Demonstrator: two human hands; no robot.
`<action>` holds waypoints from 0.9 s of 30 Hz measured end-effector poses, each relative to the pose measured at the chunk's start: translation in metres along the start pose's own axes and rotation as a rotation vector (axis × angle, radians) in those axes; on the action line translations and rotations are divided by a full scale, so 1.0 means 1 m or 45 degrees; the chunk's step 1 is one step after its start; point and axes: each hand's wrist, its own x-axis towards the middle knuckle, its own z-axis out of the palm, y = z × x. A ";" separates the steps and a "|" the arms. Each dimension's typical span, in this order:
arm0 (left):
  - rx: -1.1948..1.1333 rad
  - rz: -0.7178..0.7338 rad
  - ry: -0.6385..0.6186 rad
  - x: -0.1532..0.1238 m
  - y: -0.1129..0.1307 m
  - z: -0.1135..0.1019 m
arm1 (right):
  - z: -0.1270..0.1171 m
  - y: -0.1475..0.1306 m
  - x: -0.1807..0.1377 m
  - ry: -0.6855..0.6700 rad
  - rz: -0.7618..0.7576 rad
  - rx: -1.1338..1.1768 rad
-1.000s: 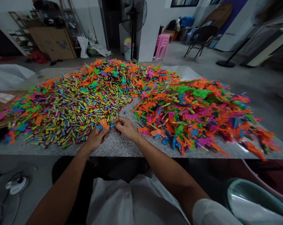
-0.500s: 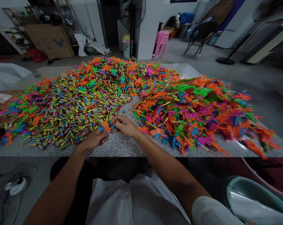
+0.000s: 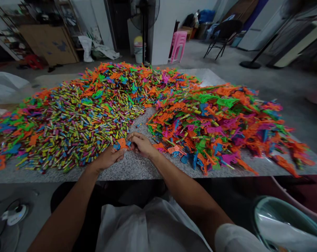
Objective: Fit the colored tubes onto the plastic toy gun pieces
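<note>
My left hand (image 3: pixel 109 158) is closed around a small flat orange plastic piece (image 3: pixel 122 142), with a bit of blue showing beside it. My right hand (image 3: pixel 143 145) meets it from the other side, fingertips pinched at the piece's right end, where something small and blue shows; its exact kind is too small to tell. Both hands are just above the grey speckled tabletop (image 3: pixel 137 168). On the left spreads a heap of short, colourful wrapped tubes (image 3: pixel 77 122). To the right lies a pile of bright plastic pieces (image 3: pixel 213 129) in orange, green, pink and blue, some with tubes among them.
Below the table at right is a clear greenish tub (image 3: pixel 263 210) beside a pink basin (image 3: pixel 286 189). Beyond the table stand a fan (image 3: pixel 144 31), stacked pink stools (image 3: pixel 178 43) and a black chair (image 3: pixel 223 35). A white device (image 3: pixel 16 214) lies low at left.
The view has shifted slightly. Both hands stay together at the orange piece, which now appears a little further right and lower; the fingers have shifted only slightly.
</note>
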 end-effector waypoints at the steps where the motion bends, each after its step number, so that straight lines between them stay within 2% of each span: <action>1: 0.015 -0.018 -0.007 0.002 -0.005 0.002 | -0.002 0.003 -0.002 0.013 -0.021 -0.034; 5: 0.064 -0.091 -0.085 0.016 -0.022 0.003 | -0.023 0.000 -0.011 -0.018 -0.024 -0.244; 7: 0.064 -0.072 -0.003 0.029 -0.020 -0.008 | -0.046 -0.020 -0.014 0.072 -0.063 -0.415; 10: 0.140 0.018 0.305 0.058 -0.006 -0.046 | -0.096 -0.074 -0.013 0.501 -0.318 -0.478; 13: 0.412 0.088 0.632 0.098 0.010 -0.097 | -0.143 -0.131 -0.012 1.005 -0.733 -0.222; 15: 0.702 0.075 0.766 0.127 0.018 -0.127 | -0.158 -0.149 -0.014 1.191 -0.869 -0.107; 16: 0.843 0.045 0.807 0.142 0.021 -0.139 | -0.159 -0.149 -0.015 1.216 -0.861 -0.107; 18: 1.100 -0.019 0.824 0.171 0.027 -0.154 | -0.147 -0.129 -0.017 1.116 -0.716 -0.244; 20: 1.295 -0.126 0.817 0.197 0.030 -0.159 | -0.125 -0.092 -0.014 0.768 -0.471 -0.557; 22: 1.425 -0.271 0.798 0.219 0.030 -0.157 | -0.100 -0.051 -0.006 0.445 -0.330 -0.962; 24: 1.484 -0.371 0.759 0.236 0.027 -0.152 | -0.080 -0.020 0.007 0.290 -0.158 -1.298; 27: 1.517 -0.338 0.719 0.248 0.022 -0.146 | -0.061 0.002 0.032 0.146 0.045 -1.620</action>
